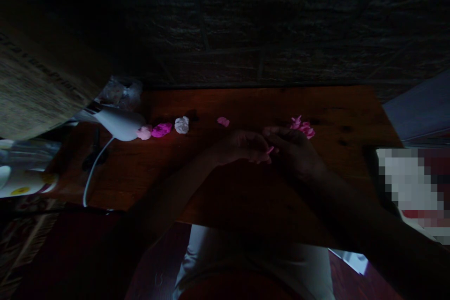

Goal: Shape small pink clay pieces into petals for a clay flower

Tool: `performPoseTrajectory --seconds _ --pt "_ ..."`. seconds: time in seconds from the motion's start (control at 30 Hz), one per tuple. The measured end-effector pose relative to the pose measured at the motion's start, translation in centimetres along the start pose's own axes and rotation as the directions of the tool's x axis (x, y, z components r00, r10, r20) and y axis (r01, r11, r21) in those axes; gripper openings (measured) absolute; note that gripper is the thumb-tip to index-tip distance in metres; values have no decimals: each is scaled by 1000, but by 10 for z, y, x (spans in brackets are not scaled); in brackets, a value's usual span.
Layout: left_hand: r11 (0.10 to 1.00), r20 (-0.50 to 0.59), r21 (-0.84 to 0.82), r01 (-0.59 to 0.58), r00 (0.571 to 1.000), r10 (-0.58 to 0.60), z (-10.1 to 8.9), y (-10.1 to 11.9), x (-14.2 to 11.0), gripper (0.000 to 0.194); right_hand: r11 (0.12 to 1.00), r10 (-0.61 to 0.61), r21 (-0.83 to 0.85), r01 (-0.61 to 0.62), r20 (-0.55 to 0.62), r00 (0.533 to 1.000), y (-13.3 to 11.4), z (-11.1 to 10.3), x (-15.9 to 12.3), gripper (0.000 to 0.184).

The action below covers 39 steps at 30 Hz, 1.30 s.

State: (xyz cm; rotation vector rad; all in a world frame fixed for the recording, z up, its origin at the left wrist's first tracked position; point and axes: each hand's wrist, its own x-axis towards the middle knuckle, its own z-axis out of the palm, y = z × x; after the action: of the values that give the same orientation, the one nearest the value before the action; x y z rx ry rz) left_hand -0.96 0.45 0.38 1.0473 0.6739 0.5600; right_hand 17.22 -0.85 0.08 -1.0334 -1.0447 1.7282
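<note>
— Grip status?
— Left hand [242, 147] pinches a small pink strip [270, 150] at its fingertips, to the right of the white clay-like lump [182, 124] and nearer the wearer. Right hand [297, 152] meets it; whether that hand also grips, I cannot tell.
— Surroundings?
— On the wooden table [225, 197]: magenta lump [162, 129] left of the white lump, pale pink lump [144, 131] further left, flat pink piece [223, 121] to its right, pink petal-like cluster [303, 127] well right.
</note>
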Motion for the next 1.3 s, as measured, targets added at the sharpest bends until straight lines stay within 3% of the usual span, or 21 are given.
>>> performPoseTrajectory --seconds 0.4,0.57,0.83,1.03,1.3 --pt "996 53 -35 -83 995 85 -1 -4 4 36 995 -64 -75 72 101 993 5 -1 1 44" --pt "996 55 -51 -68 996 71 1 -1 3 37 991 -52 -120 55 28 998 2 0 1 49" --pt "996 9 -74 -51 999 52 4 2 3 44 1000 -26 -1 26 19 999 2 2 0 33" --pt "993 41 -81 -89 995 92 2 -1 5 41 999 -8 -43 8 23 1000 3 0 -1 36" --pt "991 -12 -74 -115 993 114 0 -5 4 41 999 6 -46 -4 40 999 3 0 -2 37"
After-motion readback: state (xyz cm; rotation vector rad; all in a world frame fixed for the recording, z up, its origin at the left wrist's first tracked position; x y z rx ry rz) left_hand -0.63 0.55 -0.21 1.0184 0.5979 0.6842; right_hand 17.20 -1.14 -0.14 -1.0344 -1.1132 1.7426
